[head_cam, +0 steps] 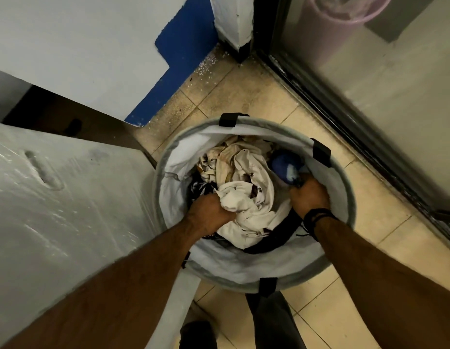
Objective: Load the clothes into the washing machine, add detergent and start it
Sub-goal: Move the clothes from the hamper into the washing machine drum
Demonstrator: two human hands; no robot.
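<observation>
- Nearest the camera, two bare forearms reach down into a round grey laundry hamper [344, 197] that stands on the tiled floor [244, 96].
- At far left, a white appliance top [55, 197] wrapped in shiny plastic film sits just beside the hamper.
- Left hand [208, 212] is curled tight round a bunch of the cream garment [249, 197] in the middle of the pile.
- Clothes fill the hamper: cream pieces on top, black fabric [274, 238] along the near side, a blue item [285, 165] at the right.
- Right hand [309, 197], with dark cords at the wrist, grips dark cloth just below the blue item.
- At far right runs a glass door [370, 84] in a dark frame.
</observation>
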